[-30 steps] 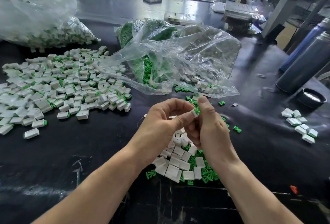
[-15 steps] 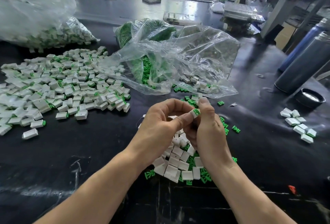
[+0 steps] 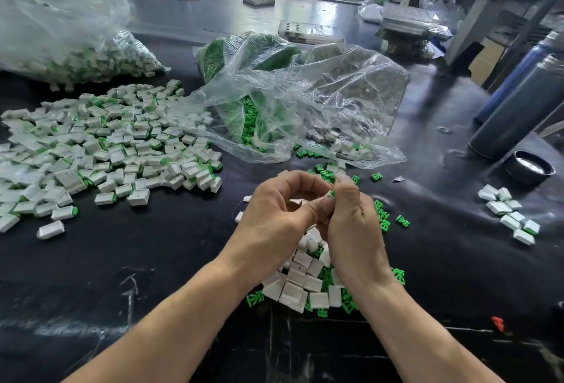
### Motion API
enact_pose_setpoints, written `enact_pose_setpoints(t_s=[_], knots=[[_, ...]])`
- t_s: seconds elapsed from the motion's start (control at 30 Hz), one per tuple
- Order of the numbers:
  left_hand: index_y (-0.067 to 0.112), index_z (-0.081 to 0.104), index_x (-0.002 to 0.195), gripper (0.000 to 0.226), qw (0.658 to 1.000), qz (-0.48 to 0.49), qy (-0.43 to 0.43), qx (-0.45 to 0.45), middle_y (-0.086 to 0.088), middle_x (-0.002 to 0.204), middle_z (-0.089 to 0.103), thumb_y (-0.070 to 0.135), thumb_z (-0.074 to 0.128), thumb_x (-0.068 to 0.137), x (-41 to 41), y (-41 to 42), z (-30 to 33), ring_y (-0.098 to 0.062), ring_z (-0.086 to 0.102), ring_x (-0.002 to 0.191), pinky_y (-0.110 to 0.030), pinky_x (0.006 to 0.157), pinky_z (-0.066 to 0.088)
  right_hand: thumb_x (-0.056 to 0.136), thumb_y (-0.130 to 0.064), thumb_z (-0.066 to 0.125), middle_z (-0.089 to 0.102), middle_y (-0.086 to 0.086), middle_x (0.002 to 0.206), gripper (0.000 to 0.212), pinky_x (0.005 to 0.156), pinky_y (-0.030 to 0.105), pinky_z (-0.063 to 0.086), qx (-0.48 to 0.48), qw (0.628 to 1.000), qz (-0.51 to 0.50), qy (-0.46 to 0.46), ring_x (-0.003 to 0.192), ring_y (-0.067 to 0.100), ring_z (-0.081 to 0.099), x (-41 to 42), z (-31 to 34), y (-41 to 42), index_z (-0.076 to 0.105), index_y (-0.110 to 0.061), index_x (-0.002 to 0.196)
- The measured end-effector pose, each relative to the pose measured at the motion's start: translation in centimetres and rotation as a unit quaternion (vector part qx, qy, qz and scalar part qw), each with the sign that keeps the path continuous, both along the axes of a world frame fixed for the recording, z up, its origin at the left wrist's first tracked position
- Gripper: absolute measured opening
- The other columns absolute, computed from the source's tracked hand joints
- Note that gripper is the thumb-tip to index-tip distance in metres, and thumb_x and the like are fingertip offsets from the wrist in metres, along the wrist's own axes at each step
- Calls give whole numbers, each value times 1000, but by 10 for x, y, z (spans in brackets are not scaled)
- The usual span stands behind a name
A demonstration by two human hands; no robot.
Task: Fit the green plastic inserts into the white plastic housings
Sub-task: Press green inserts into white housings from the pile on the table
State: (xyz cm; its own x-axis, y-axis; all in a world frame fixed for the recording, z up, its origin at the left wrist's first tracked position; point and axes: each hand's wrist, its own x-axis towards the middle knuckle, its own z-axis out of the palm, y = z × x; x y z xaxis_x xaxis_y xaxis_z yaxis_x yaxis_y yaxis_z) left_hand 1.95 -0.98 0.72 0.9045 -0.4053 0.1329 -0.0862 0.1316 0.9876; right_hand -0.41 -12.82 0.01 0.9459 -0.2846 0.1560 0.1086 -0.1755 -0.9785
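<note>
My left hand point(image 3: 274, 214) and my right hand point(image 3: 354, 224) meet above the table's middle. Between their fingertips they pinch one small white housing point(image 3: 329, 194) with a green insert showing at its end; most of it is hidden by my fingers. Under my hands lies a heap of empty white housings point(image 3: 300, 285) mixed with loose green inserts point(image 3: 383, 219). A wide spread of housings with green inserts in them point(image 3: 116, 144) covers the left of the black table.
An open clear bag point(image 3: 305, 108) with green inserts and some housings lies behind my hands. Another clear bag of parts point(image 3: 76, 47) sits far left. Two dark cylinders point(image 3: 518, 108) and a round lid point(image 3: 529, 167) stand right, near a small group of white housings point(image 3: 509, 214).
My right thumb has closed further over the piece, so less of the green insert shows. Both hands stay in the same place.
</note>
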Motion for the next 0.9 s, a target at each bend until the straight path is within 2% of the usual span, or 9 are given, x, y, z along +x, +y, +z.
enact_pose_setpoints(t_s=[0.1,0.23,0.37,0.5,0.57,0.6,0.67,0.8,0.9], knots=[[2,69,101,13,1000,9,-2,0,-18,98,73,11,73,92,-1,-1,0,-26,72,85,-34,80,59,100,-43,28,50,-22,44,63,52,18,38,-9,1000,-12,-6,45,-2,50,0,1,1,62,-43,47],[9,71,99,17,1000,17,-11,16,-12,100,74,21,74,89,-2,-2,1,-34,71,97,-51,93,57,98,-42,28,53,-23,46,61,57,18,39,1,1000,-13,-10,50,-4,54,0,1,2,64,-48,49],[10,72,98,20,1000,24,-6,18,-11,99,75,25,73,86,-2,-2,1,-35,71,97,-54,94,56,98,-41,28,54,-23,47,61,58,17,41,4,1000,-12,-12,51,-4,55,0,1,2,65,-47,49],[10,72,99,20,999,30,-1,19,-10,99,75,25,73,86,-3,-2,2,-35,71,98,-54,95,56,96,-43,29,64,-11,55,57,65,34,48,20,1000,-8,-4,59,6,62,0,0,1,74,-30,63],[9,72,99,15,999,31,-2,19,-10,99,75,21,74,90,-3,-1,3,-36,70,98,-56,95,56,96,-44,30,68,-7,61,59,67,37,52,22,1000,-11,-2,66,11,67,1,-2,0,74,-26,62],[9,71,99,11,999,32,-2,20,-10,99,75,18,74,92,-4,-1,3,-37,70,98,-56,95,55,96,-44,29,67,-10,59,60,63,33,52,18,1000,-15,-6,63,6,65,1,-3,0,72,-29,57],[8,71,100,7,999,34,-2,22,-11,99,75,13,72,94,-4,-1,3,-37,70,98,-57,94,55,96,-45,27,58,-18,51,62,56,20,42,4,1000,-17,-8,52,-1,56,0,-2,1,66,-36,49],[8,71,99,6,999,40,-4,23,-12,100,75,12,72,94,-5,-2,4,-37,70,98,-58,94,54,96,-44,28,57,-16,50,62,55,21,39,1,1000,-21,-11,50,0,53,1,-3,1,65,-24,52],[11,72,98,6,999,38,-11,22,-8,97,75,15,73,93,-5,-1,5,-32,71,93,-57,93,55,98,-42,31,66,-9,59,59,59,29,48,52,998,-7,-18,59,4,61,0,-3,4,73,-19,63]])
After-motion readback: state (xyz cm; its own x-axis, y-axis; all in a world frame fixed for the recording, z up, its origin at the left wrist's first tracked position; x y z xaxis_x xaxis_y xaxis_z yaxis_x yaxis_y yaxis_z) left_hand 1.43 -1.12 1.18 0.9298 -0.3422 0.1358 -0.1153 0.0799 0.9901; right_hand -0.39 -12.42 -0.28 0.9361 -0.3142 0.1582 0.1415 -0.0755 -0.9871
